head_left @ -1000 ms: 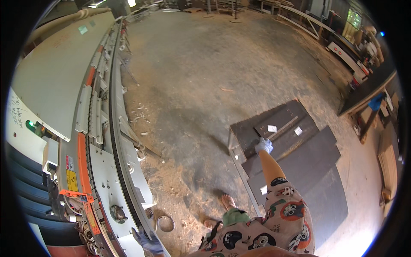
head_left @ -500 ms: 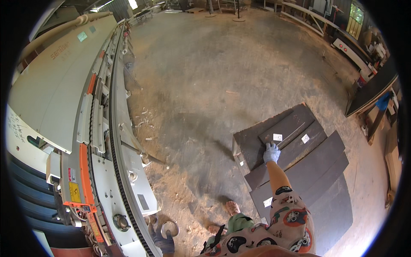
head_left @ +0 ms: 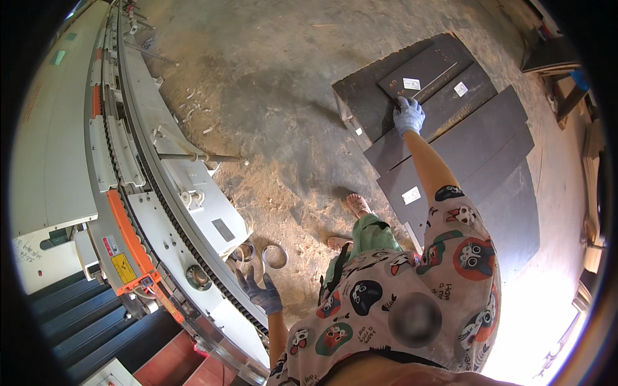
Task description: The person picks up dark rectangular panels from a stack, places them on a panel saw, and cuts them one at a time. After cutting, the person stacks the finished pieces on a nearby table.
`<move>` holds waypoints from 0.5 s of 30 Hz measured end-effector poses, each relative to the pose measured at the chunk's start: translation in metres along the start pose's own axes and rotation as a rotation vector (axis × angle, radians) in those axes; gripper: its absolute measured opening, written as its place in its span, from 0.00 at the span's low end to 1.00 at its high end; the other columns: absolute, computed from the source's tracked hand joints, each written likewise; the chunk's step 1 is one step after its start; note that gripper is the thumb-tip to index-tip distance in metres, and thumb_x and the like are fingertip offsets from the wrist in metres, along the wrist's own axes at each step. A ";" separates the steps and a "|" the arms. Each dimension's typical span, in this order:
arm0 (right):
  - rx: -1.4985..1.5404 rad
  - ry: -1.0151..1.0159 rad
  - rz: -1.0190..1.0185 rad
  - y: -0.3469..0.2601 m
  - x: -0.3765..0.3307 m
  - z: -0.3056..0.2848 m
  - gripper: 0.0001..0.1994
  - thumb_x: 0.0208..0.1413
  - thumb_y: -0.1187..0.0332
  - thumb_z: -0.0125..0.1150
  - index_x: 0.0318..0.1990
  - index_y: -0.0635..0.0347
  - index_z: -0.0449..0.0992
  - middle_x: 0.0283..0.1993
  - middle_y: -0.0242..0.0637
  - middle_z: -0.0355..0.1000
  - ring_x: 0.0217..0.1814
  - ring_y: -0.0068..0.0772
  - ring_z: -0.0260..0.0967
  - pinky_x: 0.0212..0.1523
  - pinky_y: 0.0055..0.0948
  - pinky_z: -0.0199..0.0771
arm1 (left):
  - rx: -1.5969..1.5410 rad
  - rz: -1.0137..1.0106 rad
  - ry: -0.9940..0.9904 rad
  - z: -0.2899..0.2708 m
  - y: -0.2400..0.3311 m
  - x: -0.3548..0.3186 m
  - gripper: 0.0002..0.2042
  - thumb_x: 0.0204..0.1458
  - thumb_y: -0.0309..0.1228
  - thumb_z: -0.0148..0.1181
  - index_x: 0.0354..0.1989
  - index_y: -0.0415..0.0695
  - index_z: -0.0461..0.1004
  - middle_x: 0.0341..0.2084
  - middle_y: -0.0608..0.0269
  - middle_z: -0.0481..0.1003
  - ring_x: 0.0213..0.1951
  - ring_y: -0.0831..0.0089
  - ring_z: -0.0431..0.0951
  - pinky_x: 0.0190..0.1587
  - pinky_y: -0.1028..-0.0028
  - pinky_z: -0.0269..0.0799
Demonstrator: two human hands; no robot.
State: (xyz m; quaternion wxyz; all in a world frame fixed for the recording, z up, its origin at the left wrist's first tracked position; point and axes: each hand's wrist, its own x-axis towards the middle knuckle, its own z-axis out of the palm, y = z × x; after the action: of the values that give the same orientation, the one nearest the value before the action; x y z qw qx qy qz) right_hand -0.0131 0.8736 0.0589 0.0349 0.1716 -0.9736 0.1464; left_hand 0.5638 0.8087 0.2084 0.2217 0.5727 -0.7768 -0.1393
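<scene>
My right hand, in a pale blue glove, reaches over a stack of dark boards. Its fingers curl at the near edge of the uppermost narrow dark panel, just below a white label. Under it lie wider dark boards, fanned out unevenly, two more with white labels. My left hand, in a dark grey glove, hangs beside the machine's chain track with fingers spread and nothing in them. Two rings lie on the floor just beyond it.
A long white edge-processing machine with an orange guard runs along my left. A rod sticks out from it over the floor. Sawdust and white scraps litter the concrete. More boards lean at the far right.
My view has tilted down and closer to the machine and stack. The left hand has come further into sight with fingers spread. The right hand stays at the top panel's edge.
</scene>
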 end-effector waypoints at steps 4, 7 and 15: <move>-0.125 -0.183 0.024 -0.010 0.025 -0.014 0.21 0.47 0.64 0.54 0.53 0.39 0.68 0.59 0.36 0.59 0.60 0.41 0.56 0.57 0.42 0.55 | -0.012 -0.033 0.019 0.003 0.001 -0.009 0.19 0.47 0.32 0.58 0.48 0.41 0.70 0.60 0.53 0.56 0.60 0.56 0.58 0.59 0.62 0.56; -0.189 -0.154 -0.014 -0.005 0.028 0.007 0.19 0.49 0.67 0.48 0.51 0.44 0.69 0.56 0.41 0.62 0.60 0.43 0.57 0.54 0.44 0.56 | 0.012 -0.053 -0.024 -0.001 0.014 -0.011 0.20 0.50 0.37 0.57 0.49 0.41 0.69 0.60 0.51 0.56 0.60 0.54 0.58 0.59 0.60 0.56; -0.020 -0.184 -0.223 -0.031 -0.018 -0.039 0.22 0.35 0.56 0.61 0.43 0.49 0.73 0.55 0.41 0.61 0.62 0.45 0.51 0.61 0.49 0.46 | -0.313 -0.109 -0.059 0.044 0.008 -0.021 0.23 0.45 0.30 0.59 0.51 0.39 0.66 0.57 0.50 0.59 0.59 0.56 0.59 0.59 0.63 0.54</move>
State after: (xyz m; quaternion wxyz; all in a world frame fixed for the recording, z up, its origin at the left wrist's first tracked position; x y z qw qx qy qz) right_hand 0.0155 0.8636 0.1021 -0.0369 0.2909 -0.9490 0.1156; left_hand 0.5399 0.8296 0.1702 0.2774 0.5683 -0.7195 -0.2871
